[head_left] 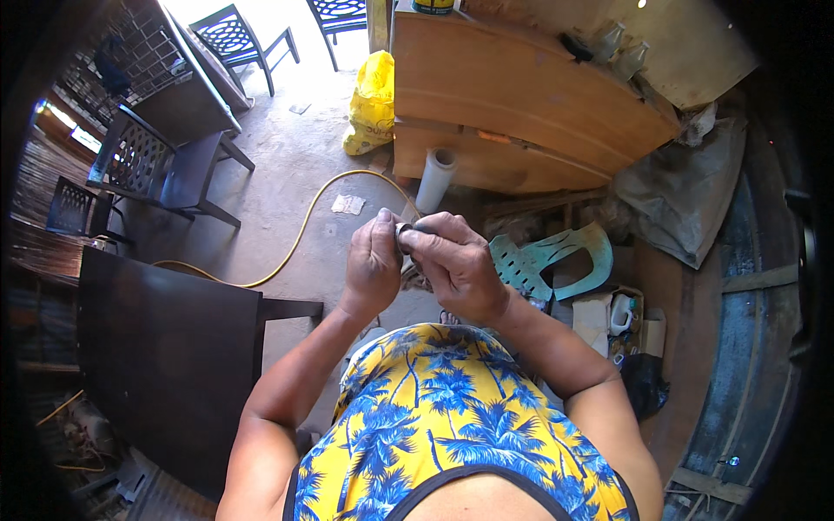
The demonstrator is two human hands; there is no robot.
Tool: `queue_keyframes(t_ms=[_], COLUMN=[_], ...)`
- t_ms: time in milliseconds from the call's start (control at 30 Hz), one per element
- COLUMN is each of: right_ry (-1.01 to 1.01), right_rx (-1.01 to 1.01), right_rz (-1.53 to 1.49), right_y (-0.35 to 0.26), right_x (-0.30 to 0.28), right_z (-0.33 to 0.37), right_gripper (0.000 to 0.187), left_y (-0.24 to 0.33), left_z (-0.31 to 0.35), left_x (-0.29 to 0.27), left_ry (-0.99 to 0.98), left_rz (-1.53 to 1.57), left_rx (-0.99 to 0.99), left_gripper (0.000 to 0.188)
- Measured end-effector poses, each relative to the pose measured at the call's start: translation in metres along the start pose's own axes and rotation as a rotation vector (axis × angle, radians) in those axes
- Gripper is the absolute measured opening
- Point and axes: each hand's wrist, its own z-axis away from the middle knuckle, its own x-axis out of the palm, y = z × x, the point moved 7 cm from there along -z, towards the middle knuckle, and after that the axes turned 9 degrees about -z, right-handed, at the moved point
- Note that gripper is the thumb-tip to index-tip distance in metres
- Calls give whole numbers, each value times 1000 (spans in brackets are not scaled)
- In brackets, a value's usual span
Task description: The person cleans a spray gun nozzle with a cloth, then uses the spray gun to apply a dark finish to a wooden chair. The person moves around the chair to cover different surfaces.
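In front of my chest both hands come together around a small dark round piece (403, 229), too covered by fingers to name its kind. My left hand (372, 267) is closed, with thumb and fingertips pinching the piece from the left. My right hand (455, 259) curls over it from the right, its fingers bent and pressed against it. Just beyond the hands a roll of pale, translucent sheeting (436, 181) stands upright on the floor. A yellow hose (300, 234) curves across the floor and passes behind my hands.
A dark table (165, 356) is at my left, with dark chairs (187, 169) beyond it. Ahead stand a yellow sack (372, 104) and a brown wooden cabinet (521, 95). On the right are a turquoise perforated plastic piece (556, 265), a box with a white jug (621, 314) and a grey sheet (686, 187).
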Motion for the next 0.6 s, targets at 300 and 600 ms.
queue_keyframes(t_ms=[300,600], right_ry=[-654,-433], right_rx=[-240,-163], right_rz=[331,334], right_y=[-23,-30], right_x=[-8,-8], right_z=[-1,3], right_gripper=[23,33], left_y=[-25,-26], left_z=[55,72], left_x=[36,47], left_ry=[-673,-734], left_rz=[915,1226], left_rx=[-1031,-1114], left_gripper=[45,46])
